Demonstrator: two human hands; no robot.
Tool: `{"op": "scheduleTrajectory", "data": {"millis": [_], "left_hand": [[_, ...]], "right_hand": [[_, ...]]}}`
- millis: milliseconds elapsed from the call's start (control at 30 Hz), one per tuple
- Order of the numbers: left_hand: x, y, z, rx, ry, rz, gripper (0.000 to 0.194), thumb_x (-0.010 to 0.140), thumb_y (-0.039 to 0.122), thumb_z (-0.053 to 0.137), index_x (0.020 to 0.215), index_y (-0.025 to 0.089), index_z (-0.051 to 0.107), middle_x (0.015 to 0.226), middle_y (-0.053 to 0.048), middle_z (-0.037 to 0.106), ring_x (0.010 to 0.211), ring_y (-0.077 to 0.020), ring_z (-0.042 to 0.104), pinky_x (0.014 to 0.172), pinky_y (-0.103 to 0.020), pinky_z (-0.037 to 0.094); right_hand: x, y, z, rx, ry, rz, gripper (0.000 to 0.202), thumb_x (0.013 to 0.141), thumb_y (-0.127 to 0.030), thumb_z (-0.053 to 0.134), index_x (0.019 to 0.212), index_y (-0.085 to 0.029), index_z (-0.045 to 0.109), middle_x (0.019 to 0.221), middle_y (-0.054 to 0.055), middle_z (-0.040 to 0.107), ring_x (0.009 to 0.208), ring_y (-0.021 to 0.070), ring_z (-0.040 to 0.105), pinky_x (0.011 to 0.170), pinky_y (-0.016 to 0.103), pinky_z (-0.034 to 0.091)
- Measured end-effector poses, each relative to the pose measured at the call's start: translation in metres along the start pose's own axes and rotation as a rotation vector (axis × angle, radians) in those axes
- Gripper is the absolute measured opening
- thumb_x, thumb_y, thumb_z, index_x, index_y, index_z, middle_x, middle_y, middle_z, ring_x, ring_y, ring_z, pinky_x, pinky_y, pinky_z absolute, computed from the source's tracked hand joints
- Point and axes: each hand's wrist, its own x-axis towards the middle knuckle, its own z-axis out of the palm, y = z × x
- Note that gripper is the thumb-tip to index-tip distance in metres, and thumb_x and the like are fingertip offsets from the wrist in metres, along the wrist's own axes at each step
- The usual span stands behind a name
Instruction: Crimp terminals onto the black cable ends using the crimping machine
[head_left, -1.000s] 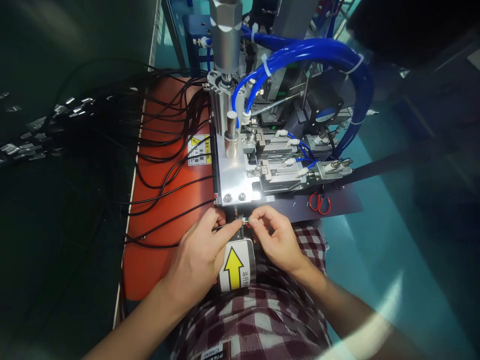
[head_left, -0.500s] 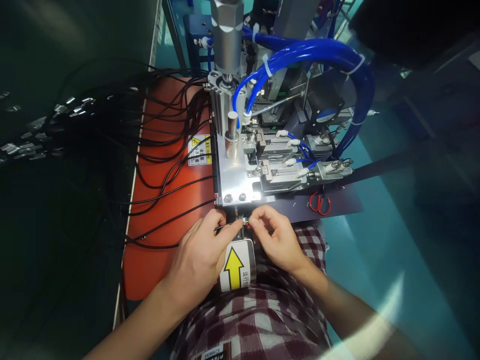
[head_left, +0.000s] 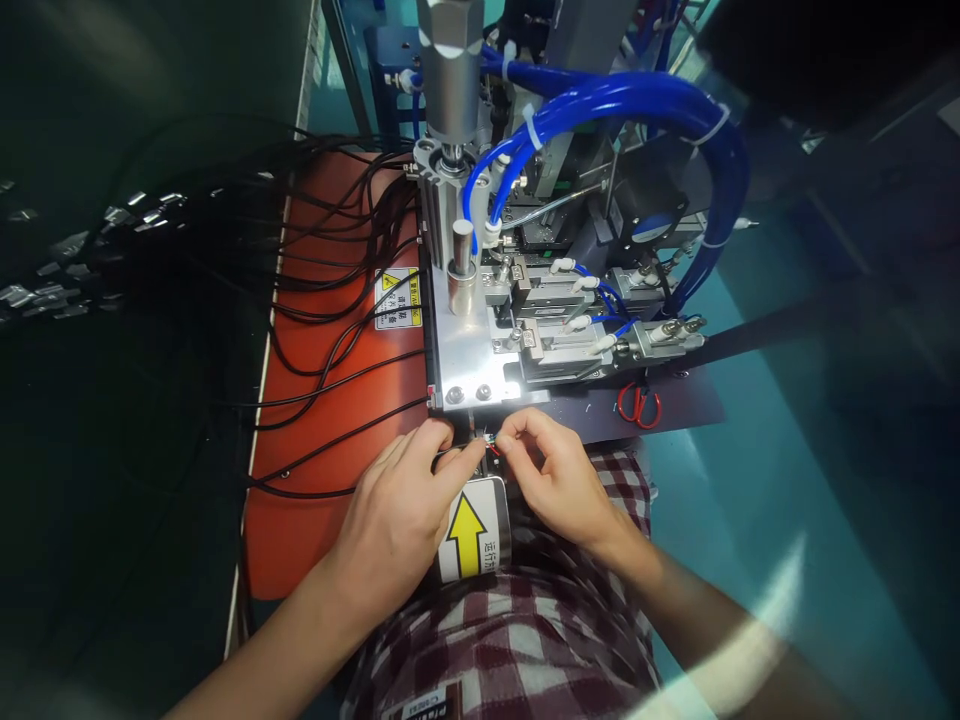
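Note:
Close in front of my body, both hands meet at the near edge of a metal machine [head_left: 472, 370]. My left hand [head_left: 409, 490] is closed on a black cable, its thumb and finger near the cable's stripped end. Thin coloured wires [head_left: 492, 444], with red and a bluish one among them, fan out between my hands. My right hand [head_left: 555, 470] pinches the tips of these wires between thumb and forefinger. The fingertips hide the exact wire ends. A white label with a yellow arrow [head_left: 468, 535] lies just below my hands.
Several black cables [head_left: 330, 375] run across the orange mat [head_left: 300, 540] on the left, ending in shiny metal tips [head_left: 67, 270]. Blue air hoses [head_left: 637, 95] arch over the machine. Red-handled scissors [head_left: 640, 406] lie on the dark plate at its right.
Both hands stay at the same spot, with only slight finger movement at the wires. The whole view has shifted very slightly.

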Motion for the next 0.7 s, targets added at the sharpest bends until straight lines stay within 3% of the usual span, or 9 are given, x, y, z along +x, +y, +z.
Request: {"op": "scheduleTrajectory", "data": {"millis": [100,267,700], "left_hand": [[0.0009,-0.0009,-0.0003,-0.027,-0.005,0.000,0.034,0.088,0.005,0.040,0.107,0.012,0.067,0.083,-0.008,0.052,0.070,-0.0181,0.052,0.057,-0.027,0.047],[-0.0008,-0.0039,0.0021,-0.078,-0.007,0.001,0.032,0.090,0.009,0.043,0.113,0.012,0.066,0.086,-0.008,0.051,0.072,-0.0186,0.053,0.057,-0.027,0.048],[-0.0012,-0.0037,0.0025,-0.096,-0.009,-0.012,0.033,0.088,0.006,0.046,0.114,0.010,0.066,0.088,-0.009,0.053,0.074,-0.0203,0.055,0.058,-0.029,0.049]], "right_hand": [[0.0016,0.0009,0.0007,0.233,-0.065,0.167,0.014,0.093,-0.029,0.050,0.081,-0.021,0.051,0.059,-0.004,0.053,0.053,0.0139,0.053,0.052,0.027,0.039],[0.0058,0.0001,-0.0003,0.456,-0.134,0.320,0.021,0.088,-0.035,0.056,0.076,-0.019,0.052,0.060,-0.004,0.053,0.048,0.0104,0.050,0.050,0.025,0.038],[0.0034,0.0015,0.0001,0.333,-0.112,0.293,0.020,0.091,-0.036,0.051,0.078,-0.020,0.052,0.058,-0.005,0.051,0.050,0.0124,0.052,0.053,0.026,0.040]]}}
